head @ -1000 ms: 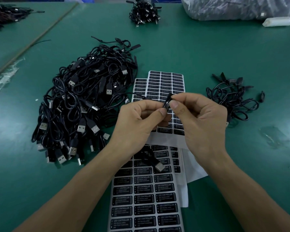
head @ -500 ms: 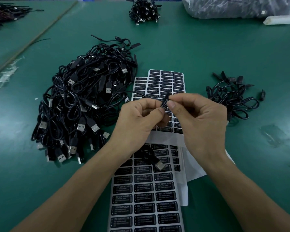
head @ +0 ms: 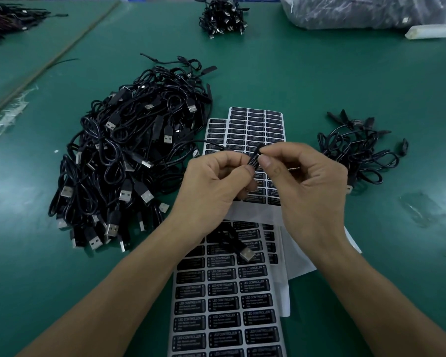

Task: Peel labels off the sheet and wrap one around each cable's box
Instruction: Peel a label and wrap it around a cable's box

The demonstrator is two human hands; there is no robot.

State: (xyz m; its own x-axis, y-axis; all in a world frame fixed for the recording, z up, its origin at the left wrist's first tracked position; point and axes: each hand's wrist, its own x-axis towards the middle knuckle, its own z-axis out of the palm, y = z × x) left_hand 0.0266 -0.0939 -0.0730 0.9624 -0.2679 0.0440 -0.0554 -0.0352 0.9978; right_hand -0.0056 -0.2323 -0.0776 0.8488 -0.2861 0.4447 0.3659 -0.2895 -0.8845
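Over the counter [head: 345,81]: we hold one cable's box [head: 254,158] between both hands, above the far label sheet [head: 252,124].
Left grip [head: 214,184]: our thumb and forefinger closed on the box.
Right grip [head: 304,176]: our fingertips pinched on the box's upper end, label partly wrapped.
Near sheet [head: 227,305]: a USB plug [head: 245,253] lies on it.
Piles: big cable heap [head: 129,155] left, small heap [head: 358,150] right.

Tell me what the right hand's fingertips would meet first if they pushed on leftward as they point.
The labelled cable box they already pinch, then the left hand right behind it.
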